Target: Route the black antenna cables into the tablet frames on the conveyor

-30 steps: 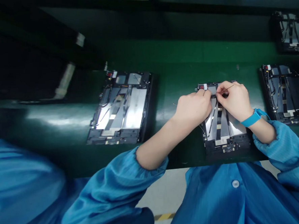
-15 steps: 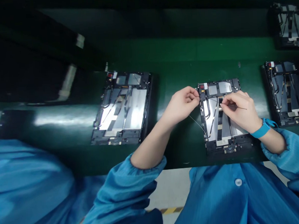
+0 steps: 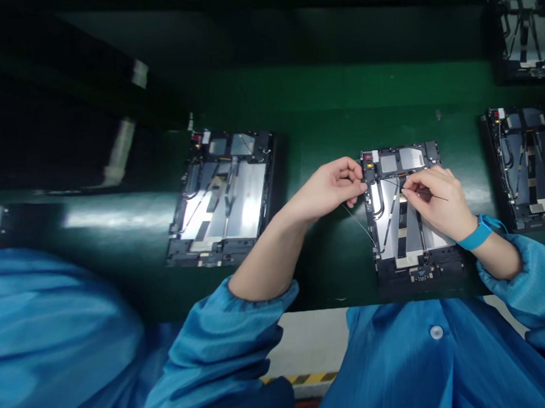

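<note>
Pinching a thin wire (image 3: 433, 196), my right hand (image 3: 452, 208) works above the open device (image 3: 411, 229); my left hand (image 3: 334, 191) curls at the device's left edge, its hold unclear.

Bench (image 3: 309, 134): near unit (image 3: 411, 231) in front of the person. Second unit (image 3: 248, 196) left of it, well apart; third unit (image 3: 531, 169) to its right; fourth unit (image 3: 530, 37) behind the third. Left hand (image 3: 334, 189) at near unit's left edge; right hand (image 3: 438, 201) over its right half. Loose cable (image 3: 357, 221) runs from near unit's left side toward left hand.
</note>
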The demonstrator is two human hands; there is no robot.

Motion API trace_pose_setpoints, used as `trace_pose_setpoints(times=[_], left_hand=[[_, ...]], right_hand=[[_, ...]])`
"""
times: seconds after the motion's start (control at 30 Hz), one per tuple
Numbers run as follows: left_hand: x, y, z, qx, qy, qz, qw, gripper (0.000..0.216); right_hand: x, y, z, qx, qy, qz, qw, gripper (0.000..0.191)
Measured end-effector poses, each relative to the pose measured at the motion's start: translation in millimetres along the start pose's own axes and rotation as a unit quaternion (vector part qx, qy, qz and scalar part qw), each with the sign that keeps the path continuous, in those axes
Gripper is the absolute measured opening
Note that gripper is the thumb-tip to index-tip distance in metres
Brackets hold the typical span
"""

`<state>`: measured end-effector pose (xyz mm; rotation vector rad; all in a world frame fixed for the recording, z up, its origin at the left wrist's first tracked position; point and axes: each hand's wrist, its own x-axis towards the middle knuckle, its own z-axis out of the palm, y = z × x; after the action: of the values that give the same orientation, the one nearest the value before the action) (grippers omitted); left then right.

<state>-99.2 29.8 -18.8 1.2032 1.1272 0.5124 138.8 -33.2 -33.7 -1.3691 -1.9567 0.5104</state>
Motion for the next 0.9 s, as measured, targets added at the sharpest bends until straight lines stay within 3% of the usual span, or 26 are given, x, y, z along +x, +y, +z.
trace_pose_setpoints(times=[0.4, 0.67, 0.77, 0.9], left_hand=[[3.1, -1.4, -5.9, -0.006, -0.019, -0.014, 1.000, 0.029], [2.6, -7.3, 7.6, -0.069, 0.050, -0.040, 0.996, 0.029], [2.4, -0.9, 10.5, 0.001, 0.078, -0.049, 0.996, 0.024], [4.1, 20.6, 6.4, 0.212, 0.053, -0.005, 0.976, 0.014]], right_hand=[[-0.5, -2.7, -2.7, 0.002, -0.010, 0.002, 1.000, 0.013], [-0.7, -4.7, -3.8, 0.008, -0.013, 0.021, 1.000, 0.012], [-0.7, -4.1, -4.3, 0.013, -0.016, 0.021, 1.000, 0.015], [-0.4, -2.4, -4.8, 0.006, -0.024, 0.022, 0.999, 0.018]])
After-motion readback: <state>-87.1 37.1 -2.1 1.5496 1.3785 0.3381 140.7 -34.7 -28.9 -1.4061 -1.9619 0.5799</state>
